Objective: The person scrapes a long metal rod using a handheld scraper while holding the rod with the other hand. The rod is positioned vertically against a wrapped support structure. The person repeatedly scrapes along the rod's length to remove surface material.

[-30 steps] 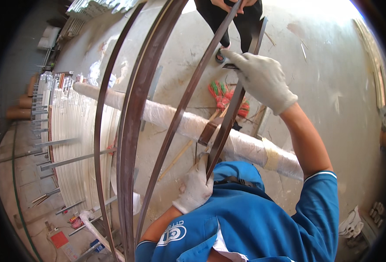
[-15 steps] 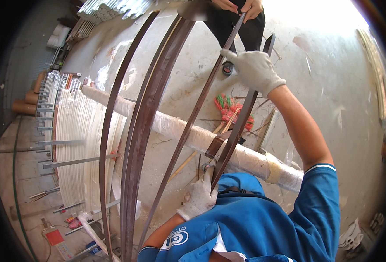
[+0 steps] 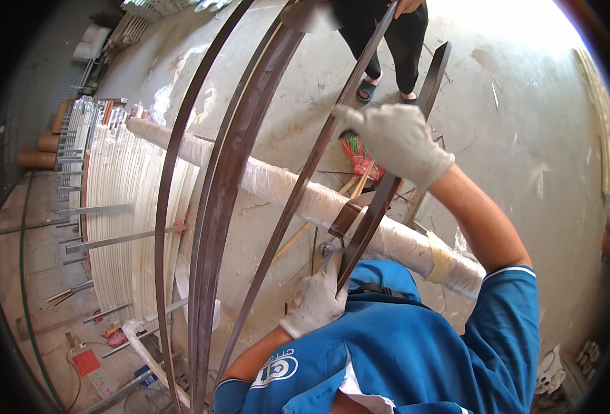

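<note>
Both my hands wear white work gloves. My left hand [image 3: 315, 303] is closed around the near end of a short dark brown bar [image 3: 368, 231], close to my blue shirt. Further up the same bar, my right hand [image 3: 405, 145] grips it, one finger stretched left to a long thin brown strip [image 3: 303, 181]. A co-worker's hand [image 3: 408, 7] is at the far end of that strip. To the left run a wide brown profile [image 3: 225, 176] and another narrow strip [image 3: 169, 165]. A small brown piece [image 3: 345, 219] lies beside the bar.
A plastic-wrapped roll [image 3: 277, 185] crosses beneath the strips. Red and green netting [image 3: 360, 160] lies on the floor. Stacked white profiles [image 3: 122, 221] rest on a rack with metal arms [image 3: 105, 240] at left. The co-worker's legs [image 3: 367, 41] stand at the far side.
My right hand has come slightly nearer, and the bar has shifted a little right at its far end. The co-worker's hands have moved mostly out of view; their feet now show.
</note>
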`<state>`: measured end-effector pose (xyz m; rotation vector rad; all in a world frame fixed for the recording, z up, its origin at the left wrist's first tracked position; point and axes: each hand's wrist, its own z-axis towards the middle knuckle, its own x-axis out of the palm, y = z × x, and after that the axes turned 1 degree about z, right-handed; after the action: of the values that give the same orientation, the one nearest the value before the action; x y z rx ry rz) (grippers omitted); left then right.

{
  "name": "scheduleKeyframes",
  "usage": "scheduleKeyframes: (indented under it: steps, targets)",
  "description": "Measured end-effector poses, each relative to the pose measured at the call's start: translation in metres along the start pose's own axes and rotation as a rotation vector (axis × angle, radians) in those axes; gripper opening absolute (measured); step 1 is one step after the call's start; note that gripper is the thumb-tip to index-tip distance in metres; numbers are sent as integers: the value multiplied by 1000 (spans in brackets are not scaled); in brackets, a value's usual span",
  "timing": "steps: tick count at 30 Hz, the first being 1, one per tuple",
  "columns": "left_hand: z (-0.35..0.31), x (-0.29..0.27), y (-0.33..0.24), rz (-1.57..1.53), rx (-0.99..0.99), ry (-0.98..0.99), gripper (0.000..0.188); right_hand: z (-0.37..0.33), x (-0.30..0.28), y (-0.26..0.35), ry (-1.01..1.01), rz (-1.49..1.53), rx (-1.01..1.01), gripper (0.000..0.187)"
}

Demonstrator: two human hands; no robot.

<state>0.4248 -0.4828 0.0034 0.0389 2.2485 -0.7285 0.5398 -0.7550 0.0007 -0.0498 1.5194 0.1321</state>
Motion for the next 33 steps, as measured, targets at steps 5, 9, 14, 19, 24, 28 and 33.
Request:
scheduleKeyframes:
  steps: [5,9,14,19,24,28,33]
  targets:
    - [0,-2,-5,-27,9,-32,61,7,-3,-14,-130,86,-6,57]
    - [8,-1,-5,-154,125,-83,61,-28,0,-3,-163,552,-28,33]
    - [18,1,-3,-142,158,-120,62,-76,-9,-18,-243,870,229,15]
    - [18,0,-4,-92,147,-140,57,-111,-2,-21,-184,988,421,16]
    - [21,-1,-2,-118,169,-115,57,-125,16,-14,-272,1153,409,17]
    - [21,-1,0,-112,175,-97,58,-124,19,-15,-219,1114,404,17]
    - [22,-3,0,-101,193,-117,56,-121,18,-16,-305,1028,253,18]
